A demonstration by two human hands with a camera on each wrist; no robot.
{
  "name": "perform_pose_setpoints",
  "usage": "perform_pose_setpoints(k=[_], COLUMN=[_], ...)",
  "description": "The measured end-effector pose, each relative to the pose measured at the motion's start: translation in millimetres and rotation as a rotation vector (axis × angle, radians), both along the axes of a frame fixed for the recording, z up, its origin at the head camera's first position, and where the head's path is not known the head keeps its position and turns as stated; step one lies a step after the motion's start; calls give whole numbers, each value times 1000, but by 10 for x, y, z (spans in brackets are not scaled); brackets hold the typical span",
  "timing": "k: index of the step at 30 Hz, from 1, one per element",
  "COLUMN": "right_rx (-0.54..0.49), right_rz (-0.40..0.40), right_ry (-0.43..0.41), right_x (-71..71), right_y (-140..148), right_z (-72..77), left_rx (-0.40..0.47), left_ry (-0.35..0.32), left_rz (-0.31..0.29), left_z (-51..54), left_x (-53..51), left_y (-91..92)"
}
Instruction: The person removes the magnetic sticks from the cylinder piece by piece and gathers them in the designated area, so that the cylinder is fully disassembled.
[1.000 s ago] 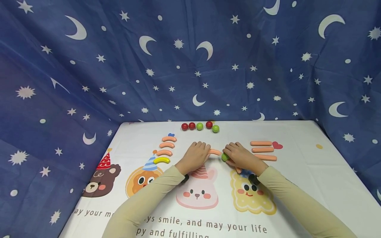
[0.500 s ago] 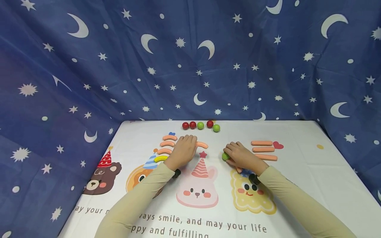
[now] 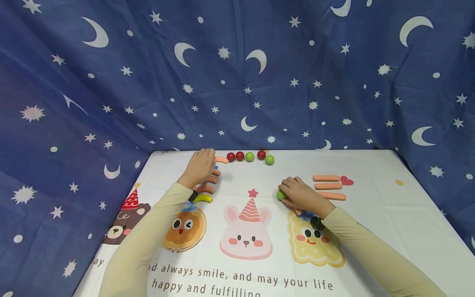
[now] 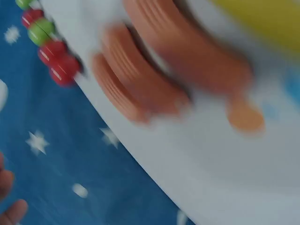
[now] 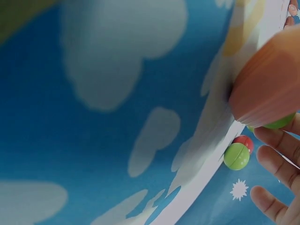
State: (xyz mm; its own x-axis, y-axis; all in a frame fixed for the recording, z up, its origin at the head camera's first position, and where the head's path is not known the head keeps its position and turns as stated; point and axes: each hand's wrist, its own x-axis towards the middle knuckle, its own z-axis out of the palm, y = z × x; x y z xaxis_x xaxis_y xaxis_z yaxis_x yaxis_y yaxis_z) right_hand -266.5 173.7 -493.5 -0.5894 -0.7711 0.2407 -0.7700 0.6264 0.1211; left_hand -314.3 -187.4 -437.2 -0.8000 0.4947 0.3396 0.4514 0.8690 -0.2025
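My left hand (image 3: 199, 167) is at the far left of the table, gripping a curved pink toy sausage (image 3: 222, 159) whose end sticks out to the right. In the left wrist view only fingertips (image 4: 15, 212) show at the lower left. Below that hand lie several curved sausages (image 3: 208, 189) and a yellow curved piece (image 3: 203, 199), partly covered by the wrist. My right hand (image 3: 299, 194) holds a small green ball (image 3: 281, 195) right of the middle. Another pink piece (image 5: 265, 82) pokes out under the right palm; whether it is held I cannot tell.
Red and green balls (image 3: 240, 156) line the table's back edge. Straight pink sausages (image 3: 328, 186) lie in a stack right of the right hand. The white cloth (image 3: 371, 231) has printed cartoon figures. A blue star-and-moon curtain (image 3: 282, 82) surrounds the back and sides.
My left hand has carried the curved sausage from beside the green ball leftward and back, beyond the curved row. My right hand stays in place with the ball.
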Motion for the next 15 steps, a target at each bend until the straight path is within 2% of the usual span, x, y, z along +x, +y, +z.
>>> perform_pose_setpoints(k=[4,7,11,15], right_rx=[4,7,11,14], right_rz=[-6,-9,-13,-21], right_ry=[-13,-26,-42,-53], right_x=[-6,1,9,7], right_y=[-1,-5,-11,-17], right_z=[7,14,29,42], left_rx=[-14,-20,-30,-34], left_ry=[-14,-37,-78,-98], left_rz=[-9,-3,4,-5], left_z=[-6,-33,-87,-152], left_x=[-201,-314,-416,-491], left_y=[-247,-381,-485,-511])
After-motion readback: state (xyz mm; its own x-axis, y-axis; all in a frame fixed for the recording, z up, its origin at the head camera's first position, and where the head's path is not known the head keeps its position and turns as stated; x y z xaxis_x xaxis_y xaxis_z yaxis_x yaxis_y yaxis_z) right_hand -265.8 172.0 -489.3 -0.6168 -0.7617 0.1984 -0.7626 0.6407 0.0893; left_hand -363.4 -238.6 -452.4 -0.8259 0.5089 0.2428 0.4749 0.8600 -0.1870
